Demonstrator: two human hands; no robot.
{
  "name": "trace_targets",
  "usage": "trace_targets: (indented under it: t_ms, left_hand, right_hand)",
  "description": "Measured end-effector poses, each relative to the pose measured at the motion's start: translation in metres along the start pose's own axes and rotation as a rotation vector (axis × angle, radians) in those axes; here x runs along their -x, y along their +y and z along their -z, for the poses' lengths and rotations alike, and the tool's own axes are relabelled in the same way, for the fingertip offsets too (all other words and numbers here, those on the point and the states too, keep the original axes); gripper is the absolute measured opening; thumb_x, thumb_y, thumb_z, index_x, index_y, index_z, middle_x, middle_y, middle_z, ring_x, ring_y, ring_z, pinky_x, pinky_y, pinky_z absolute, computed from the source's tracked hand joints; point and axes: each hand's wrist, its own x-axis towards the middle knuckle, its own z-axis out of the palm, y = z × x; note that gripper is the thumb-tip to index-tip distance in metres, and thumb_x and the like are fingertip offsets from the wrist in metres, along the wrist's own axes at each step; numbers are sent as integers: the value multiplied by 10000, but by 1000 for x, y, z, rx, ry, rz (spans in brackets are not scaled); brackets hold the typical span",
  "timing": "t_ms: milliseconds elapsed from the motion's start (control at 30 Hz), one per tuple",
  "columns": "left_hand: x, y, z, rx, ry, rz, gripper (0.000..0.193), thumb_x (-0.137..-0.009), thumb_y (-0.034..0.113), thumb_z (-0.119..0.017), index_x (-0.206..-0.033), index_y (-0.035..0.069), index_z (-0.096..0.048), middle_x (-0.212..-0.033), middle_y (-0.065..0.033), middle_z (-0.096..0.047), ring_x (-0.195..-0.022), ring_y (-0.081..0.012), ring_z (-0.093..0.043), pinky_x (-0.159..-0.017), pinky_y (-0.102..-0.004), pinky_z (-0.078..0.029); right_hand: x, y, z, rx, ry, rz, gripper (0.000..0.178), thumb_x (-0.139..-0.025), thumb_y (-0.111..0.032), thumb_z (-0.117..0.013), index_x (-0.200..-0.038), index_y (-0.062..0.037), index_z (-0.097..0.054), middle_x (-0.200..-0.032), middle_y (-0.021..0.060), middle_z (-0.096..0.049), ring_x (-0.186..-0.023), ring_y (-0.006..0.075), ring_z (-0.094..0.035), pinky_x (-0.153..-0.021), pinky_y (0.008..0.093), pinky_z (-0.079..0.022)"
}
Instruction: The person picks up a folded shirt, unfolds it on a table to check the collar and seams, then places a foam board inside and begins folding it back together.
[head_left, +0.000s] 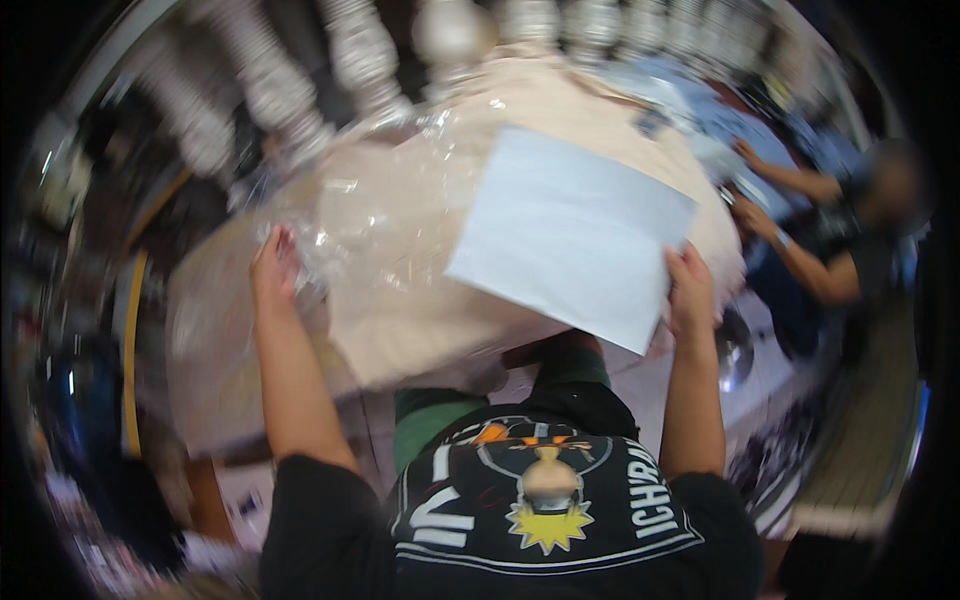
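Observation:
My left hand is closed on the edge of a clear plastic bag, which spreads crinkled over the left part of the table. A stiff, flat, pale white sheet, perhaps card, is tilted in front of me. My right hand grips that sheet by its right edge, thumb on the upper face. Beneath the sheet and the bag lies a beige cloth, its folds smeared by motion. The sheet hides part of the cloth.
White turned balusters line the table's far side. At the right, another person reaches toward light blue fabric. A yellow strip runs along the left. A round metal object is near my right forearm.

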Motion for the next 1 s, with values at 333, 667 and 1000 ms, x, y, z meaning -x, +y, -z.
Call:
trace_targets:
  t_ms: [333, 667, 1000]
  left_hand:
    - [28, 104, 77, 327, 508, -583, 385, -962, 194, -413, -1298, 15, -356, -1235, -146, -533, -1077, -284, -569, -785, -351, -492]
    - [30, 142, 55, 291, 618, -863, 434, -949, 205, -417, -1326, 13, -321, -1305, -173, -463, -1124, -329, -535, -876, -395, -461]
    - [77, 109, -59, -50, 187, -897, 303, -870, 125, -550, -1151, 22, -506, -1082, -138, -602, -989, -246, -594, -806, -343, -501]
  right_hand:
    - [-40, 38, -86, -48, -177, -123, 302, -928, -126, -517, -1185, 32, -515, -1097, 77, -610, -977, 125, -578, -856, 258, -453]
    - [-79, 93, -130, 370, -269, -256, 399, -880, -70, -562, -1255, 5, -449, -1043, 78, -621, -884, 103, -588, -758, 240, -472]
    - [-37, 9, -229, 179, -716, -72, 539, -850, -233, -646, -1303, -17, -449, -1269, 136, -500, -1154, 219, -489, -936, 340, -411]
